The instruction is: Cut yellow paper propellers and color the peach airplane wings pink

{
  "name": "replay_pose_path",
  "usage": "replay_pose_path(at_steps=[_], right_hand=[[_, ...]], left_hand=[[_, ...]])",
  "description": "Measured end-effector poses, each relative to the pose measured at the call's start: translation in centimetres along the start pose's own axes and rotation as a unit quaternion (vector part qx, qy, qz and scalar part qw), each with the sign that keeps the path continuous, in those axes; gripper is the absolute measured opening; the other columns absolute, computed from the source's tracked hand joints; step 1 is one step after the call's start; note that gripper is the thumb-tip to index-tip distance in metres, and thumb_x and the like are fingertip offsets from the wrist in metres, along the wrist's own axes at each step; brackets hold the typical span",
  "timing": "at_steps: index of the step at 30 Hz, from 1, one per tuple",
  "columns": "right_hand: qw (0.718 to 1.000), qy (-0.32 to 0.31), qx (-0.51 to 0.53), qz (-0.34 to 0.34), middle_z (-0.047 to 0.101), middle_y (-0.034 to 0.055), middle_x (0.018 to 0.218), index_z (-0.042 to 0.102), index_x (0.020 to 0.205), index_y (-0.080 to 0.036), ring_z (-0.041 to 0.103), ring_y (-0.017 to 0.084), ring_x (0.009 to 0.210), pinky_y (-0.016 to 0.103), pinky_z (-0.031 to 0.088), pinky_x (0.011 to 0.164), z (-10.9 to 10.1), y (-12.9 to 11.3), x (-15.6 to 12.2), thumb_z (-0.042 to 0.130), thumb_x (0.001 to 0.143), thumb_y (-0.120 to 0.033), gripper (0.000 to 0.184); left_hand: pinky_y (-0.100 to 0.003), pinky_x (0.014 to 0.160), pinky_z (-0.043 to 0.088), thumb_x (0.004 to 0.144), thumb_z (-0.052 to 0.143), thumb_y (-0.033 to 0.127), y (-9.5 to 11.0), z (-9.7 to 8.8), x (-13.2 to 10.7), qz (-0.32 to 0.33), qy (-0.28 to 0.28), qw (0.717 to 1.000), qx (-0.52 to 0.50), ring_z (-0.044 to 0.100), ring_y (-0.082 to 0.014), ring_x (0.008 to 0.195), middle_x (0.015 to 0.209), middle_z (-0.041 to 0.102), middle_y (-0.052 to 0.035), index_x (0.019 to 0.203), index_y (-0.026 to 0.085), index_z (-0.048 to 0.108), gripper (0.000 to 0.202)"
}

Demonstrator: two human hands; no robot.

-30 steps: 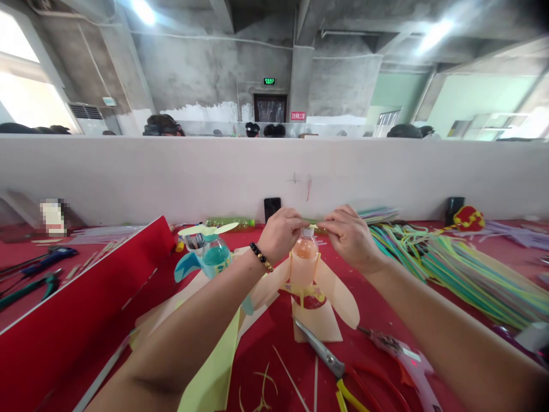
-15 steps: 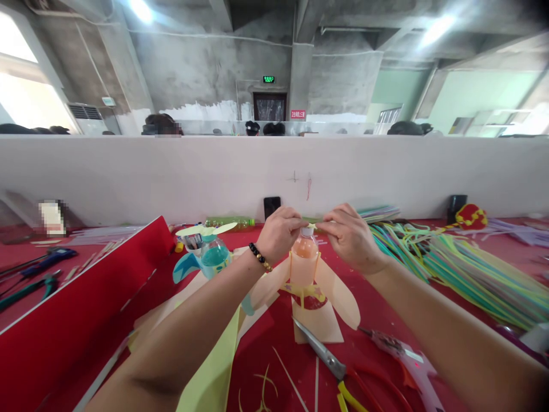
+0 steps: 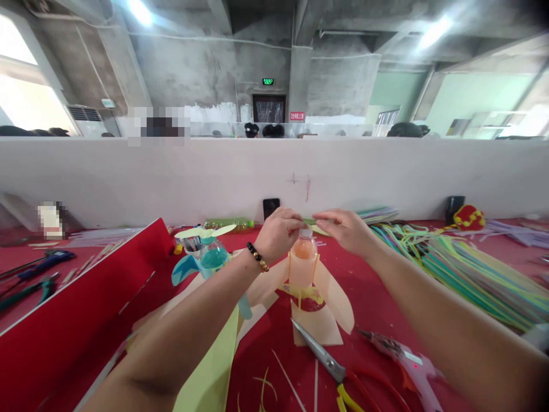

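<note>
My left hand (image 3: 278,234) pinches a thin green strip (image 3: 309,221) just above the cap of a plastic bottle holding orange liquid (image 3: 303,264). My right hand (image 3: 345,232) lies to the right of the cap, its fingers stretched out straight, their tips at the strip's end. Peach paper petals (image 3: 332,294) spread around the bottle's base. To the left stands a bottle with teal liquid (image 3: 213,257) and pale paper blades. Steel scissors with red and yellow handles (image 3: 321,356) lie below, with a pink glue gun (image 3: 398,350) to their right.
Red cloth covers the bench (image 3: 274,366), with a yellow paper sheet (image 3: 210,366) on it. Bundles of coloured straws (image 3: 472,277) lie at right. A red board (image 3: 72,297) rises at left, and a white partition (image 3: 274,171) runs behind, with other people's heads beyond.
My right hand has drawn back to the right and its fingers have straightened, no longer pinching the strip. My left hand stays on the strip. The view has shifted slightly.
</note>
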State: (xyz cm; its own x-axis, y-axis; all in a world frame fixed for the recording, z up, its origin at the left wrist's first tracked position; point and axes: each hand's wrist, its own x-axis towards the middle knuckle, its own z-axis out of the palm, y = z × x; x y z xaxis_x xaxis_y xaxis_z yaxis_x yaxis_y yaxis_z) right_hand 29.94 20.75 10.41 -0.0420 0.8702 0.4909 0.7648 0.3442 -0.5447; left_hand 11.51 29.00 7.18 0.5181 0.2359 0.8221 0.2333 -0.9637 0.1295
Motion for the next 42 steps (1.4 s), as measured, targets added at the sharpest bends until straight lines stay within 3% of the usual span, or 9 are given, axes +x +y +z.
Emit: replay_pose_path(at_steps=[2, 4, 9, 14, 23, 35, 42], right_hand=[[0.991, -0.046, 0.077, 0.103, 0.074, 0.0079, 0.099, 0.073, 0.101, -0.017, 0.064, 0.023, 0.092, 0.036, 0.048, 0.082, 0.0, 0.0, 1.1, 0.056, 0.083, -0.035, 0.031], [0.981, -0.082, 0.104, 0.143, 0.075, 0.0063, 0.087, 0.075, 0.091, -0.016, 0.065, 0.021, 0.081, 0.032, 0.049, 0.072, 0.1, -0.1, 2.1, 0.057, 0.081, -0.035, 0.028], [0.973, -0.131, 0.093, 0.165, 0.070, 0.0015, 0.065, 0.076, 0.074, -0.019, 0.058, 0.016, 0.060, 0.027, 0.043, 0.056, 0.2, -0.6, 3.4, 0.064, 0.072, -0.030, 0.016], [0.970, -0.141, 0.070, 0.187, 0.060, -0.0028, 0.052, 0.075, 0.064, -0.020, 0.048, 0.012, 0.053, 0.025, 0.034, 0.051, 0.5, -0.9, 3.6, 0.068, 0.067, -0.030, 0.012], [0.959, -0.125, 0.108, 0.231, 0.063, 0.0000, 0.053, 0.072, 0.059, -0.019, 0.055, 0.015, 0.055, 0.027, 0.041, 0.055, 1.2, -1.3, 3.5, 0.066, 0.063, -0.022, 0.009], [0.958, -0.111, 0.112, 0.240, 0.057, -0.0023, 0.047, 0.072, 0.057, -0.018, 0.047, 0.012, 0.050, 0.026, 0.033, 0.049, 1.2, -1.5, 3.3, 0.067, 0.060, -0.024, 0.008], [0.948, -0.133, 0.139, 0.253, 0.061, -0.0007, 0.050, 0.069, 0.054, -0.018, 0.050, 0.013, 0.051, 0.026, 0.036, 0.051, 1.0, -1.2, 3.4, 0.072, 0.059, -0.029, 0.012]], left_hand=[[-0.033, 0.085, 0.049, 0.077, 0.055, 0.003, 0.1, -0.2, 0.1, -0.006, -0.002, 1.000, -0.019, 0.058, -0.0165, 0.088, 0.094, 0.071, -0.0017, 0.085, 0.022, 0.074, 0.028], [-0.035, 0.087, 0.049, 0.073, 0.057, 0.003, 0.3, -0.6, 0.0, -0.025, -0.008, 0.999, -0.038, 0.058, -0.0180, 0.092, 0.098, 0.071, -0.0018, 0.089, 0.023, 0.073, 0.030], [-0.037, 0.091, 0.048, 0.070, 0.065, 0.009, 0.8, -1.4, -0.1, -0.084, -0.033, 0.993, -0.071, 0.058, -0.0205, 0.101, 0.103, 0.070, -0.0029, 0.096, 0.022, 0.070, 0.030], [-0.034, 0.080, 0.048, 0.073, 0.071, 0.024, 0.6, -1.7, 0.1, -0.146, -0.071, 0.985, -0.050, 0.058, -0.0212, 0.094, 0.093, 0.068, -0.0026, 0.091, 0.022, 0.066, 0.020], [-0.031, 0.071, 0.046, 0.072, 0.075, 0.034, 0.6, -1.9, 1.0, -0.146, -0.130, 0.980, -0.028, 0.058, -0.0205, 0.085, 0.084, 0.065, -0.0025, 0.089, 0.022, 0.065, 0.023], [-0.032, 0.074, 0.047, 0.070, 0.075, 0.030, 0.7, -1.8, 0.9, -0.156, -0.120, 0.979, -0.043, 0.059, -0.0200, 0.085, 0.087, 0.066, -0.0025, 0.085, 0.021, 0.065, 0.020], [-0.029, 0.072, 0.045, 0.070, 0.073, 0.026, 0.6, -2.0, 1.0, -0.155, -0.124, 0.979, -0.044, 0.058, -0.0187, 0.083, 0.085, 0.066, -0.0003, 0.084, 0.022, 0.063, 0.017]])
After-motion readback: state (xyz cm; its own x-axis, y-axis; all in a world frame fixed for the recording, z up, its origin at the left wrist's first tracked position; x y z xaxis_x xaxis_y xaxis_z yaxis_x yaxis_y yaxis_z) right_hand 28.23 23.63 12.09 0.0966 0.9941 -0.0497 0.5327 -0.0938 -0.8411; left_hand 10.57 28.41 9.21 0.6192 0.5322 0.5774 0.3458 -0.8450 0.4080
